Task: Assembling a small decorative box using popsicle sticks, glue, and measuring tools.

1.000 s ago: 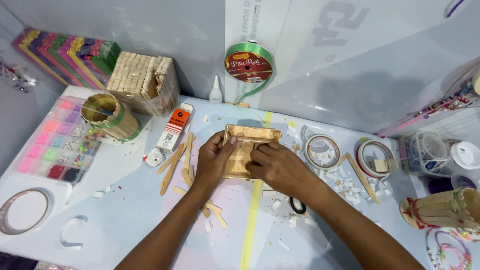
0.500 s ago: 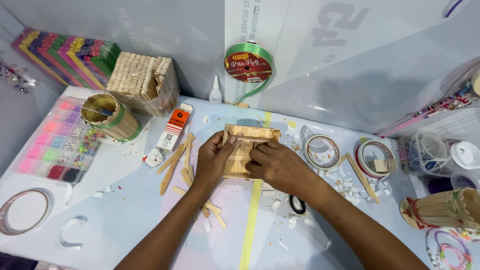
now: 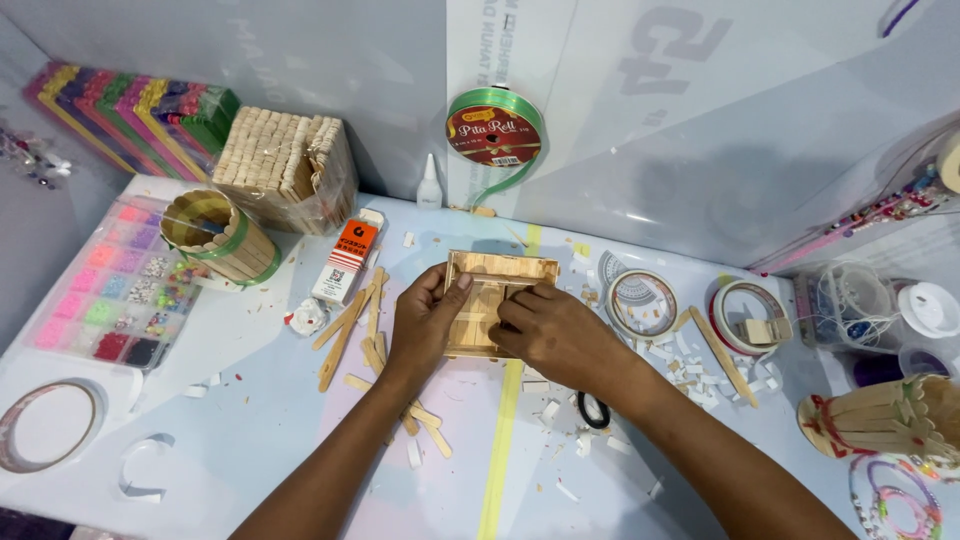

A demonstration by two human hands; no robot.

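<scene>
A: At table centre, a shallow wooden-stick tray [image 3: 497, 300] lies flat between both hands. What has changed in the past second?

B: Almost nothing. The left hand [image 3: 425, 325] stays at the tray's nine o'clock edge, thumb and fingertips pinching the rim; the right hand [image 3: 560, 335] remains over the five o'clock corner, fingers pressed together on the slats. Holding steady suggests a piece is being pressed in place.

A: Materials?

B: Pale flat craft sticks, smooth, square-framed. Loose sticks [image 3: 350, 325] scatter at nine o'clock, beside a white-and-orange glue tube [image 3: 345, 260]. At ten o'clock, a round stick-built cup [image 3: 220, 238] banded green, and a wrapped block of sticks [image 3: 285, 165].

A: Farther out?

B: A green ribbon spool [image 3: 495, 130] at twelve o'clock against the wall; two tape rolls [image 3: 640, 303] at three; a bead organiser [image 3: 100, 300] of bright compartments at far nine. White chips [image 3: 690, 365] litter the glossy table [image 3: 250, 420].
</scene>
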